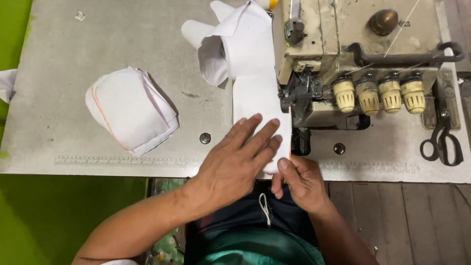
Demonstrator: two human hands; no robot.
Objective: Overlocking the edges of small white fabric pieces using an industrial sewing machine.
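Observation:
My left hand (pixel 240 157) lies flat, fingers spread, on a white fabric piece (pixel 255 98) that runs along the left side of the sewing machine (pixel 353 54). My right hand (pixel 301 179) pinches the near edge of the same fabric at the table's front edge, just below the presser foot (pixel 294 93). Beyond the foot the sewn white fabric bunches up (pixel 230 44). Both hands touch the cloth.
A stack of cut white pieces with orange stitching (pixel 130 110) lies at the left of the grey table (pixel 73 64). Black scissors (pixel 441 142) rest at the right, beside the machine's four cream tension knobs (pixel 378 93). A ruler strip (pixel 122 160) is printed along the front edge.

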